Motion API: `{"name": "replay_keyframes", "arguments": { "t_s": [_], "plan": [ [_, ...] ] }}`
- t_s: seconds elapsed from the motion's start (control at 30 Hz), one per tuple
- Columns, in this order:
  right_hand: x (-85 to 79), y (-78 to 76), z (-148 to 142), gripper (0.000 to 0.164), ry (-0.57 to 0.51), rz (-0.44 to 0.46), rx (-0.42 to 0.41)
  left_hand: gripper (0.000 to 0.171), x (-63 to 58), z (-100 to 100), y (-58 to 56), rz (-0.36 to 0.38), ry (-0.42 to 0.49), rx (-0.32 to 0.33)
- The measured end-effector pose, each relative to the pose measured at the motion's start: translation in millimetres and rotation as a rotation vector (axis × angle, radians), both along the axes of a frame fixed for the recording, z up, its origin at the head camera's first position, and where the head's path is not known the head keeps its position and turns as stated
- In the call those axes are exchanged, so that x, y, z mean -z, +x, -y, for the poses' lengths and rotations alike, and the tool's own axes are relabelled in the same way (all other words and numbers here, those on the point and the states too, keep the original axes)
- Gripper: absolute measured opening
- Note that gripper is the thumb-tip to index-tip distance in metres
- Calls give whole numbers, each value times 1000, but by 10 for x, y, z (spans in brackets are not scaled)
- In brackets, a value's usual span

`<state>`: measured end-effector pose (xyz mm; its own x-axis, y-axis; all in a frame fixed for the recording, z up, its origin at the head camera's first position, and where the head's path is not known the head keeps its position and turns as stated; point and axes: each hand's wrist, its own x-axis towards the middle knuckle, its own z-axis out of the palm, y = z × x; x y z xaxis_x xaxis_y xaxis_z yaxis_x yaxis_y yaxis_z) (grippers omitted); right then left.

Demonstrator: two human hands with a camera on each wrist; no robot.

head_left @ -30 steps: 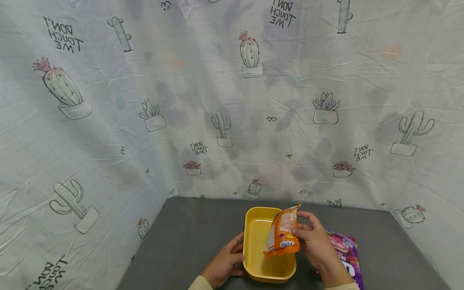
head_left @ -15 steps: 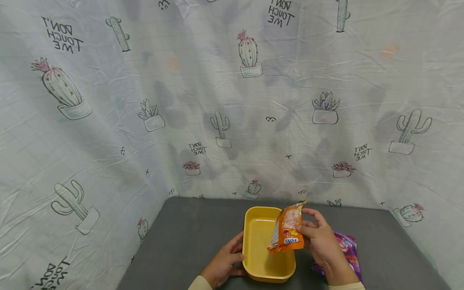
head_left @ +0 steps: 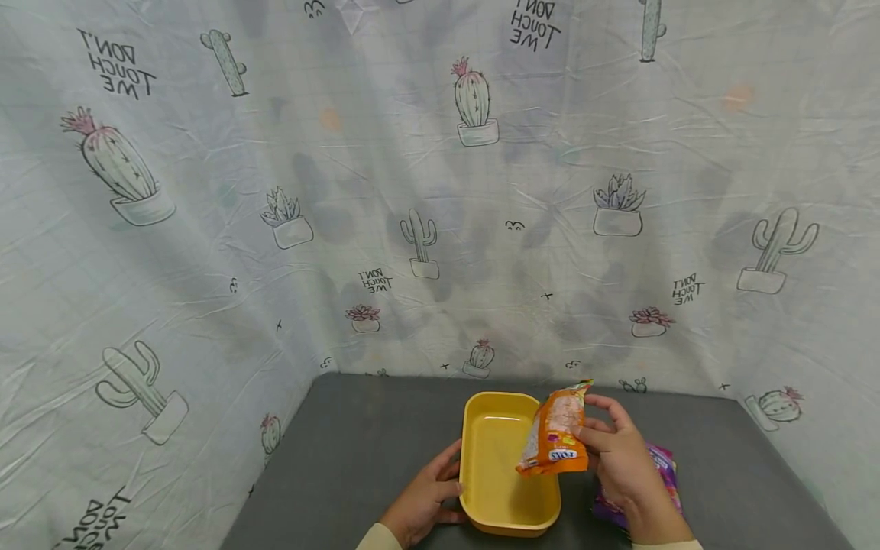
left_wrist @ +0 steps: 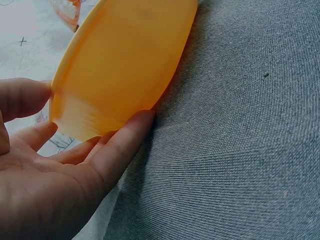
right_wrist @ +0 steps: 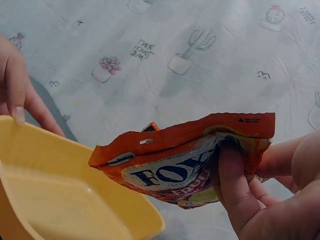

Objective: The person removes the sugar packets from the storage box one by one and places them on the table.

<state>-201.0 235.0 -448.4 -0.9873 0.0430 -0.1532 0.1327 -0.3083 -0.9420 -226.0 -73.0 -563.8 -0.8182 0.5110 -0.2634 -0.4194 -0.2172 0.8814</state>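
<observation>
My right hand [head_left: 622,458] pinches an orange candy bag [head_left: 555,443] marked FOX between thumb and fingers. In the head view the bag hangs tilted over the right rim of a yellow plastic tub [head_left: 495,477]. Its printed front and crimped edge show in the right wrist view, with the candy bag [right_wrist: 185,160] beside the tub's opening. At the tub's left side my left hand [head_left: 426,493] holds the wall. The left wrist view shows the thumb [left_wrist: 27,97] at the rim and the other fingers spread along the outer wall. Nothing lies inside the tub.
A purple packet [head_left: 663,477] lies on the grey table [head_left: 371,428] to the right, partly hidden behind my right hand and forearm. A pale cactus-print cloth [head_left: 385,176] hangs behind the table and along its sides.
My right hand has moved right and slightly up with the orange candy bag, away from the tub's middle. It now covers more of the purple packet. Left hand and tub stay put.
</observation>
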Motion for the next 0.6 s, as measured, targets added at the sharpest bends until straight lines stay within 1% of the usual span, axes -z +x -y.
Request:
{"name": "replay_keyframes", "arguments": {
  "t_s": [0.13,0.33,0.6],
  "plan": [
    [-2,34,-60,52,-4,-22,0,74,1,7,6,-3,4,-4],
    [-22,73,-149,51,16,-27,25,75,-22,20,19,-3,1,5],
    [7,144,-315,47,24,-57,42,74,-52,44,38,-9,-7,19]
  ]
}}
